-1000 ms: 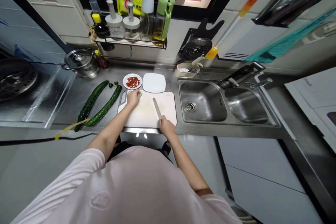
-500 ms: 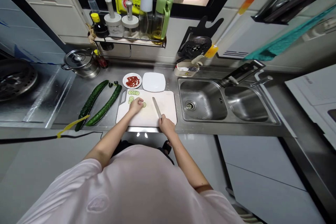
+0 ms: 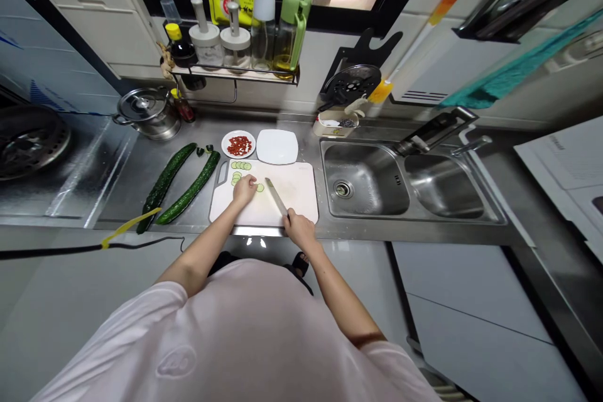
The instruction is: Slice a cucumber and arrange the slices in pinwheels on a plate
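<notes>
My right hand [image 3: 300, 228] is closed around the handle of a knife [image 3: 276, 196], whose blade points up and left over the white cutting board [image 3: 292, 185]. Toward the board's left part, my left hand [image 3: 245, 191] has its fingers bent together beside a single cucumber slice [image 3: 260, 188]; whether they pinch anything is too small to tell. A row of cucumber slices [image 3: 240, 165] lies at the board's upper left, with more slices [image 3: 236, 177] just below, partly behind my left hand.
Two long cucumbers [image 3: 164, 180] lie left of the board, near small cut ends. Behind the board are a plate of red pieces [image 3: 239, 145] and a white plate [image 3: 277, 147]. A double sink [image 3: 365, 182] is at right, a lidded pot [image 3: 148, 114] at back left.
The knife blade has swung left, its tip now closer to the single slice and my left hand. My left hand has stayed in nearly the same place.
</notes>
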Available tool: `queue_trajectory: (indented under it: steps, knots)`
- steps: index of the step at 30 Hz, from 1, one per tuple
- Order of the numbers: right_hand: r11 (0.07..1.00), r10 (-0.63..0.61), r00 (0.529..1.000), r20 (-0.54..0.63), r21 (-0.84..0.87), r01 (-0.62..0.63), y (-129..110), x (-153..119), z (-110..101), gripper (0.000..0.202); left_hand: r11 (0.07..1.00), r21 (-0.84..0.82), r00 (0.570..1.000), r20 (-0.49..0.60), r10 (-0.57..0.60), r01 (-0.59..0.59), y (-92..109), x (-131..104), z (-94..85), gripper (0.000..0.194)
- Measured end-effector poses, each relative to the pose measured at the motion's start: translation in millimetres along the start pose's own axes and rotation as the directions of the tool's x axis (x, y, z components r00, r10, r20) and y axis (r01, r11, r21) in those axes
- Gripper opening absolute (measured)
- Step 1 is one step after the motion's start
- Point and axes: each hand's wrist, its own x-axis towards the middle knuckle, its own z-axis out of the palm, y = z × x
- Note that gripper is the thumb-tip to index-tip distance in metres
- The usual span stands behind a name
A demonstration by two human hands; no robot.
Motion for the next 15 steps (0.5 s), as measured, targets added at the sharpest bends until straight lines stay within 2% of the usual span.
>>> queue_trajectory:
  steps: [4, 15]
  knots:
    - [0.999, -0.028, 0.999, 0.041, -0.023, 0.029, -4.8, -7.6, -1.3, 0.031, 1.000, 0.004, 0.999, -0.017, -0.027, 0.027, 2.2, 0.8, 0.5, 0.019]
    - [0.998, -0.055, 0.997, 0.045, -0.040, 0.056, -10.9, -6.5, 2.2, 0.029, 0.998, 0.020, 0.999, 0.003, -0.052, 0.052, 3.0, 3.0, -1.0, 0.020]
